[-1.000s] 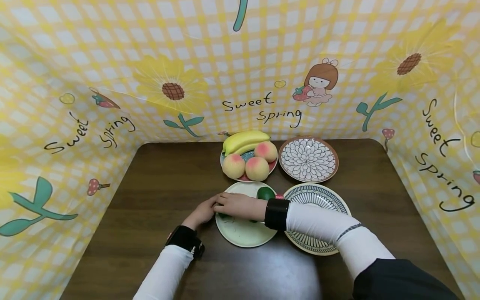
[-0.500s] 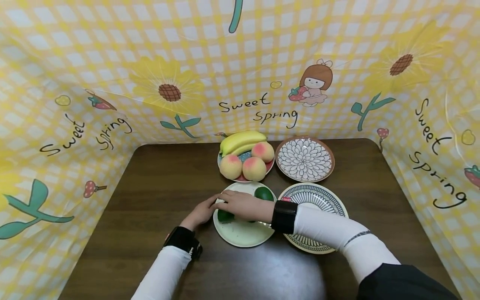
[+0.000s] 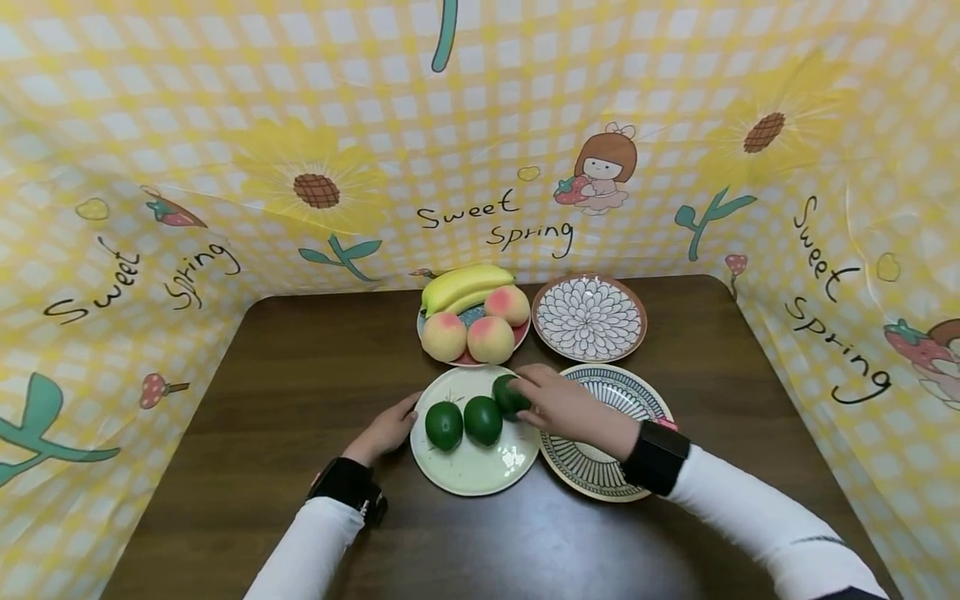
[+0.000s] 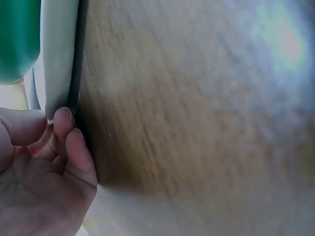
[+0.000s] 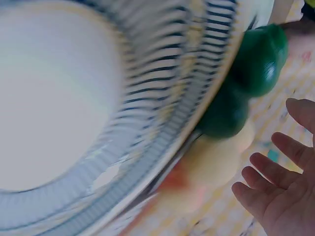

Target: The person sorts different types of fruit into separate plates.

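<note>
A pale green plate on the wooden table bears a row of dark green avocados: a left one, a middle one and a right one. At the plate's left edge, my left hand pinches the rim between thumb and fingers, as the left wrist view shows. My right hand hovers over the patterned plate, its fingertips beside the right avocado and partly hiding it in the head view. In the right wrist view its fingers are spread, with nothing held.
Behind, a plate with bananas and several peaches stands close to the pale one. A brown-rimmed flower plate is at the back right. Checked cloth walls enclose the table.
My right hand has moved right, from over the left avocado to beside the right one, uncovering the row. My left hand stays at the plate's left rim. The head view has shifted slightly.
</note>
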Action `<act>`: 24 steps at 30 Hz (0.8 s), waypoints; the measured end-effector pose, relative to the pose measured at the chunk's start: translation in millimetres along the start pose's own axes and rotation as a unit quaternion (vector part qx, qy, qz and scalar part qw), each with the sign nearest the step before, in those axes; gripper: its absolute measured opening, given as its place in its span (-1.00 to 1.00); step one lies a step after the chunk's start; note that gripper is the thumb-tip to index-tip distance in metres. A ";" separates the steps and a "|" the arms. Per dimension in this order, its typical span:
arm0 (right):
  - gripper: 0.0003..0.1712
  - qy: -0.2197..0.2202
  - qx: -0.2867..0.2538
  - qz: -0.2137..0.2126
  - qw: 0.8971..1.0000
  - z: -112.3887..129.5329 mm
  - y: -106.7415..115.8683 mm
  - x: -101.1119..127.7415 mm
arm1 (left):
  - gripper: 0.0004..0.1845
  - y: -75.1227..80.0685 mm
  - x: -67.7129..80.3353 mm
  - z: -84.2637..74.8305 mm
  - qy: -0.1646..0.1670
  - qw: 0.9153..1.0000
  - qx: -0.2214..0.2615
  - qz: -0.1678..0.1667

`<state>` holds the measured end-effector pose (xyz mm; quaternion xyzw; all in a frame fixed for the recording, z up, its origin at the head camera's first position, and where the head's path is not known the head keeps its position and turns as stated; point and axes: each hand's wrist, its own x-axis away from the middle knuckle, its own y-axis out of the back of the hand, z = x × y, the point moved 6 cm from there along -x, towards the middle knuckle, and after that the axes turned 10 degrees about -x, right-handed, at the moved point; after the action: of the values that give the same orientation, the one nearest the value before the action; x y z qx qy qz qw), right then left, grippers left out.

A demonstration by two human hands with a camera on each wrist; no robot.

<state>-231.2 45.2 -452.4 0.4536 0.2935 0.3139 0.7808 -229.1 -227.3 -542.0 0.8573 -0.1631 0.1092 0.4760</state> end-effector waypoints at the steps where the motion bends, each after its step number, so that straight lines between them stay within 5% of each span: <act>1: -0.48 -0.017 -0.008 -0.012 1.000 -6.6 2.8 9.0 | -0.46 -0.2 1.1 1.6 0.004 1.000 0.000 0.001; 5: -0.51 -0.093 -0.016 -0.056 0.994 -34.4 10.5 47.5 | -0.46 1.5 6.4 8.1 0.023 1.000 -0.008 0.002; 8: -0.55 -0.168 -0.029 -0.097 0.981 -59.8 15.0 81.7 | -0.46 2.4 10.1 12.7 0.033 0.999 -0.010 0.002; 11: -0.56 -0.262 -0.070 -0.131 0.954 -87.5 18.8 117.8 | -0.45 2.8 11.6 15.9 0.042 0.999 0.002 0.004; 15: -0.44 -0.378 -0.174 -0.119 0.902 -118.7 13.5 154.5 | -0.45 5.7 10.6 14.8 0.039 0.999 0.004 0.002; 20: -0.34 -0.419 -0.341 -0.091 0.836 -133.8 -7.0 170.6 | -0.45 7.2 9.4 13.6 0.035 0.999 -0.007 -0.004; 21: -0.34 -0.417 -0.360 -0.091 0.829 -133.8 -9.9 171.2 | -0.45 6.7 9.2 14.2 0.036 0.999 -0.007 -0.005; 24: -0.37 -0.407 -0.373 -0.089 0.829 -131.3 -12.4 172.3 | -0.45 3.6 7.2 14.9 0.039 0.999 -0.005 -0.015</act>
<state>-217.4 239.5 -548.0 0.1863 -0.1517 0.1158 0.9638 -223.4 -243.0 -544.5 0.8524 -0.1325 0.1342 0.4878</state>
